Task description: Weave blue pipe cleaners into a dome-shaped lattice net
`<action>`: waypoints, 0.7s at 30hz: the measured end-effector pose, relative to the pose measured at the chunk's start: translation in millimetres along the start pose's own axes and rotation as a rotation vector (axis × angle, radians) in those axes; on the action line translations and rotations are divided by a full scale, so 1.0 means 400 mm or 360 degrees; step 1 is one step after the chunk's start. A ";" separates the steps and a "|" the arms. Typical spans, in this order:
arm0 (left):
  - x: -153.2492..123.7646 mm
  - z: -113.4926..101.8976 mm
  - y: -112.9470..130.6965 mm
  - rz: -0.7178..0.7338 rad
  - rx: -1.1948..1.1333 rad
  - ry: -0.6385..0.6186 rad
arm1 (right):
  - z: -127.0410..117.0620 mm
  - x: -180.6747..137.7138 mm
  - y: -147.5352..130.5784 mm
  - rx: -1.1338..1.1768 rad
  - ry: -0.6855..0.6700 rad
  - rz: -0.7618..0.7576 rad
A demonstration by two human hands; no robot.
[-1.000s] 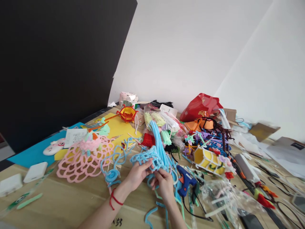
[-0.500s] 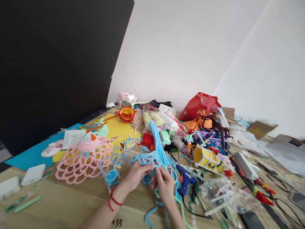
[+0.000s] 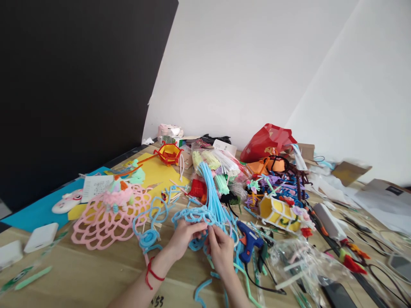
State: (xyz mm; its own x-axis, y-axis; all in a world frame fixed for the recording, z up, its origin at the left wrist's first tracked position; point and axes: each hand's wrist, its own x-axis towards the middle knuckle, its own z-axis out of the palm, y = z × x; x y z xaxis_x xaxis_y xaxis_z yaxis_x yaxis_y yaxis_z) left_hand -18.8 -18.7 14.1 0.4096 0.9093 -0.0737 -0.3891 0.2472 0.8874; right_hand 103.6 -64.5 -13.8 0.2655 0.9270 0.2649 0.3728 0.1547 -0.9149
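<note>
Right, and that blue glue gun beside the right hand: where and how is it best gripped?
Probably by its handle, from the near side, with the right hand once that is free of the light-blue looped piece. The blue glue gun lies with the handle toward the person, the orange trigger facing that hand and the black cord leaving below.

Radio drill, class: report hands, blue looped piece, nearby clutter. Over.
Left hand holding blue looped piece. Right hand pinching at its near edge. Blue stems close behind; glue gun beside right hand.
</note>
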 end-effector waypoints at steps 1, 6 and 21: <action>0.001 0.001 -0.002 0.0010 0.0017 0.0013 | 0.000 0.000 0.000 -0.0029 0.0005 -0.0025; 0.002 0.007 -0.004 0.0077 0.0145 0.0101 | -0.002 -0.003 -0.002 -0.0190 0.0027 -0.0192; -0.001 0.015 -0.024 0.0386 0.0740 0.0115 | -0.044 -0.012 -0.025 -0.0648 0.0038 -0.1122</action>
State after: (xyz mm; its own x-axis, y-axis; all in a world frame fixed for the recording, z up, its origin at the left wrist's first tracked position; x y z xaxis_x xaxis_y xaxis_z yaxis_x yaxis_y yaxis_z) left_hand -10.3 -23.6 8.1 0.2891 0.9467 0.1421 -0.0519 -0.1327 0.9898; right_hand 114.0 -76.6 -0.5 -0.1350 0.6497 0.7481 0.7522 0.5587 -0.3494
